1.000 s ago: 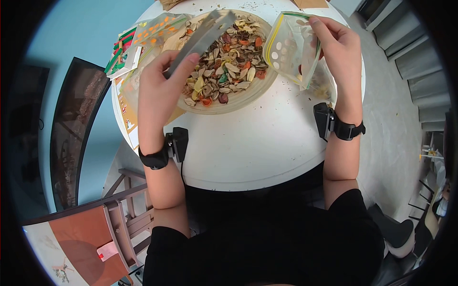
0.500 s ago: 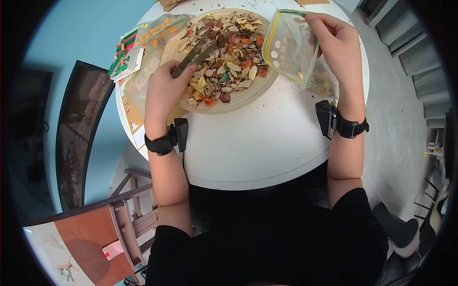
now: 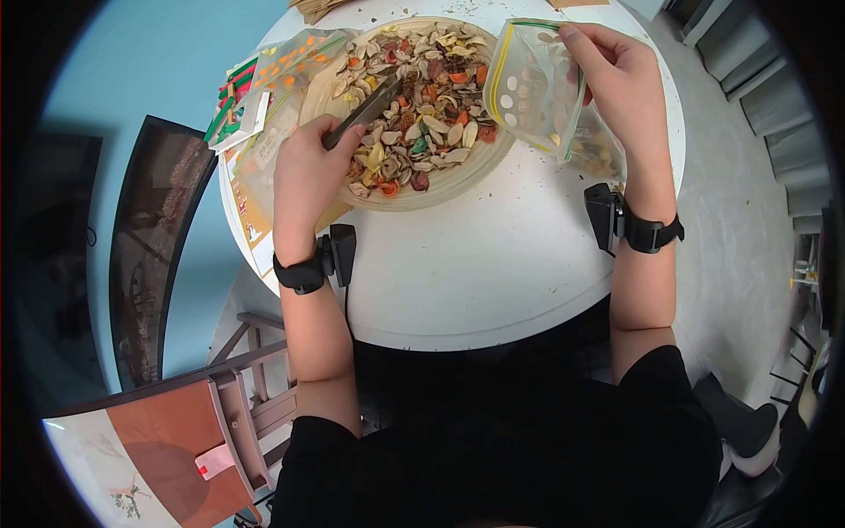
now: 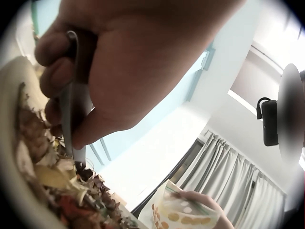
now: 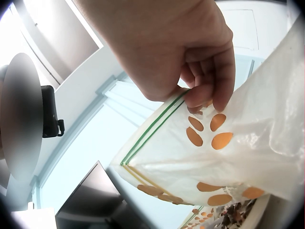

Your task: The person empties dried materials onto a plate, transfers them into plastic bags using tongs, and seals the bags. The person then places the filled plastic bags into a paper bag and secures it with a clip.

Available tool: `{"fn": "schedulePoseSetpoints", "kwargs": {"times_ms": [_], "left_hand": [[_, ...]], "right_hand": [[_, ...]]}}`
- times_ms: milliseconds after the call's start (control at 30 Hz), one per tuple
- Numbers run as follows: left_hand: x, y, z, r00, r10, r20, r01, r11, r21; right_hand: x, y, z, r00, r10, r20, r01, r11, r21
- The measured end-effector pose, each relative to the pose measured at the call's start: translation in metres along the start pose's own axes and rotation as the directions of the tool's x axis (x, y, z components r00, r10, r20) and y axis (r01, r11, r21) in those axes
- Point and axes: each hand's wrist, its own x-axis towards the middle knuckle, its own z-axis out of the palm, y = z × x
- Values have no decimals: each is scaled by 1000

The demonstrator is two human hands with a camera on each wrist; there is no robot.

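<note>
My left hand [image 3: 310,172] grips metal tongs [image 3: 368,107] above a round, pale shallow basket [image 3: 440,195]. Their tips reach into the heap of dried petals and flower pieces [image 3: 431,132], coloured beige, orange, yellow and green. In the left wrist view the thumb and fingers squeeze the tongs [image 4: 75,114] from both sides, close over the petals [image 4: 52,176]. At the basket's right, my right hand [image 3: 620,84] pinches the top edge of a clear zip bag [image 3: 528,92] with orange and white dots. The bag [image 5: 162,167] has green and yellow zip strips.
A second bag [image 3: 594,154] with dried bits lies under the held one. Dotted bags [image 3: 304,57] and a white box of green and red pieces [image 3: 238,119] lie left of the basket. Crumbs dot the white round table [image 3: 475,273]. Brown paper [image 3: 326,7] lies at the far edge.
The tongs have come down from above the basket into the petals, and the left hand has lowered with them. The right hand keeps its pinch on the bag, nearly still.
</note>
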Motion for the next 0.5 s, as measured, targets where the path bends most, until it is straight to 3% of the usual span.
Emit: {"fn": "schedulePoseSetpoints", "kwargs": {"times_ms": [233,333,500], "left_hand": [[-14,22,-21,1000,11,-25,-16,977,-214],[-22,31,-23,995,86,-46,-96,936,-338],[-32,49,-23,993,117,-13,-111,896,-429]], "right_hand": [[-1,0,0,1000,-4,23,5,1000,-15],[-4,-5,4,1000,15,17,-15,1000,-20],[-7,-8,6,999,27,37,-26,999,-26]]}}
